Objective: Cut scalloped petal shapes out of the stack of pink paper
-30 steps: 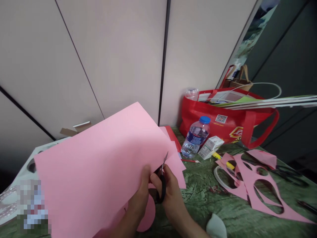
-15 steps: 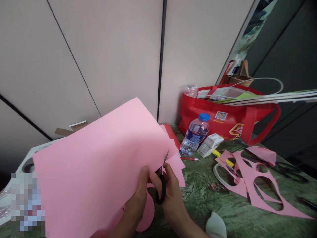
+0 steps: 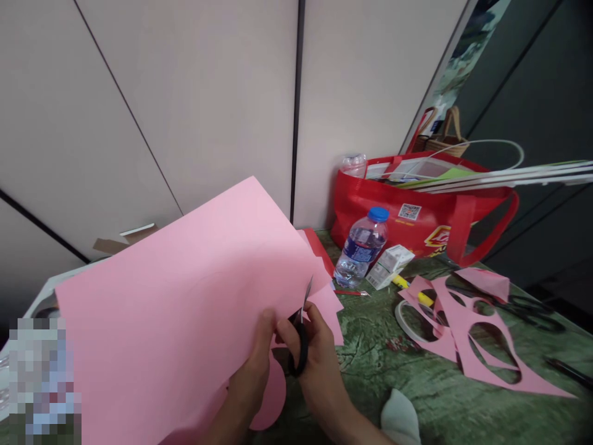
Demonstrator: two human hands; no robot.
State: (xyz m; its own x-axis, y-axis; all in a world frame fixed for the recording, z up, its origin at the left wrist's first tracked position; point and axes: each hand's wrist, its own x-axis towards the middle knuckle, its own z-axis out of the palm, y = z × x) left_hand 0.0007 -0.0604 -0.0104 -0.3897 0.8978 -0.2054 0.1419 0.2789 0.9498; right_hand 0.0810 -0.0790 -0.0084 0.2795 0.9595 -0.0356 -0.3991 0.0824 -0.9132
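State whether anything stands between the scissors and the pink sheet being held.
Nothing visible does. The scissors in the right hand meet the edge of the pink sheet, and the left hand grips it beside them.

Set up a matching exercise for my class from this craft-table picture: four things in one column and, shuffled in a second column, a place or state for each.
Column one
1. scissors
2. pink sheet
3. water bottle
4. pink offcut

Column two
A. blue-capped, beside the red bag
B. flat on the green table, oval holes cut out
C. held up by the left hand
D. gripped in the right hand

Pairs: 1-D, 2-C, 3-A, 4-B
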